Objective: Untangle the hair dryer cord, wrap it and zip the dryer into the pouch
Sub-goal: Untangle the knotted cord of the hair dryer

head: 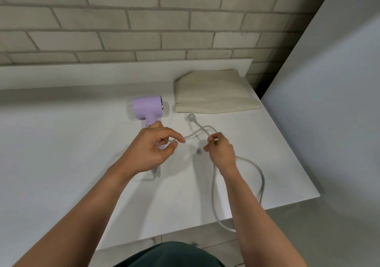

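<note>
A lilac hair dryer (148, 108) lies on the white table (61, 153), its handle running under my left hand (152, 149). That hand pinches the pale grey cord (261, 176) between thumb and fingers just above the handle. My right hand (221, 149) pinches another stretch of the same cord a little to the right. Between the hands the cord crosses itself in a small loop. The round plug (191, 116) lies just beyond that loop. A long loop of cord trails off the table's front edge at the right. The cream fabric pouch (213, 94) lies flat behind the plug.
A grey brick wall (144, 20) with a raised white ledge (102, 73) backs the table. A pale wall panel (329, 102) stands close on the right. The table's right corner and front edge are near the hanging cord, with grey floor (298, 225) below.
</note>
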Demonstrator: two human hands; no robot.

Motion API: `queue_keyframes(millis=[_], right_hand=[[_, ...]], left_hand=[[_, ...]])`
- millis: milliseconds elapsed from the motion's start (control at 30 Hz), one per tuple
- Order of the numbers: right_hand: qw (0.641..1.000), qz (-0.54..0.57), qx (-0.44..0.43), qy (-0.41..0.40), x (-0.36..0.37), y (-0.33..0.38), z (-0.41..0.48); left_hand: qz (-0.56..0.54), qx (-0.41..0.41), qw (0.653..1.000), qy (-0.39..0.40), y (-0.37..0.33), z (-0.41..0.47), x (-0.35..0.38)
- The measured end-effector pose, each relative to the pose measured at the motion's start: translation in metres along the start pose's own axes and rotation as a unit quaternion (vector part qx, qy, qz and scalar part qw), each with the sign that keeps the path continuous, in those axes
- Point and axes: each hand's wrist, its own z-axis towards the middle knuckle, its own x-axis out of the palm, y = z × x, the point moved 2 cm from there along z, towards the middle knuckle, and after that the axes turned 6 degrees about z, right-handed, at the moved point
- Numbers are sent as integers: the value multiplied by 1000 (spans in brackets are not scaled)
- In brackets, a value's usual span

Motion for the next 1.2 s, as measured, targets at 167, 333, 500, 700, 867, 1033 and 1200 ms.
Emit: queue_keyframes(millis=[167, 333, 500, 700, 867, 1033, 1200], right_hand=[[999, -22, -27, 8, 3, -10, 1], [984, 26, -168, -50, -48, 6, 4], [977, -63, -196, 63, -100, 24, 17], [947, -173, -236, 133, -67, 2, 16], [960, -139, -203, 134, -33, -15, 5], [980, -111, -109, -123, -99, -39, -6], [926, -278, 216, -138, -158, -87, -11]], left_hand=[[40, 22, 999, 18, 2, 3, 3], [49, -16, 999, 15, 7, 8, -3], [39, -68, 997, -26, 10, 15, -8], [26, -74, 995, -54, 3, 18, -7], [30, -55, 998, -21, -7, 17, 4], [39, -51, 998, -11, -8, 16, 7], [40, -50, 998, -11, -8, 17, 11]])
